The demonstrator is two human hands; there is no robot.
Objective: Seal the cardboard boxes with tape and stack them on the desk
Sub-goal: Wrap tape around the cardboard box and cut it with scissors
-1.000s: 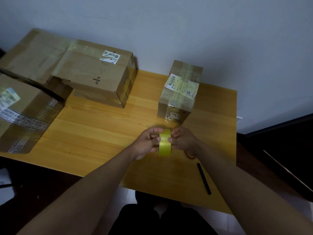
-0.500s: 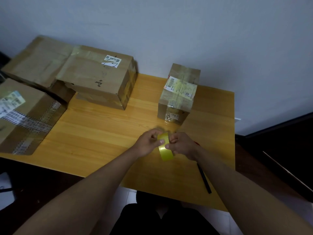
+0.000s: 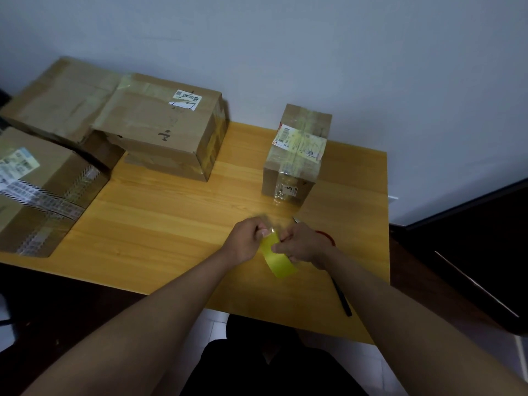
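Held the yellow tape roll above the bench, just in front of the small taped box. Right hand gripped the roll, fingers curled round it; left hand pinched at its edge, probably picking the loose end free before sealing.

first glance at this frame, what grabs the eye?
The yellow tape roll, gripped by the left hand and right hand above the desk's near edge. Behind it, a small taped box stands alone; bigger boxes crowd the far left.
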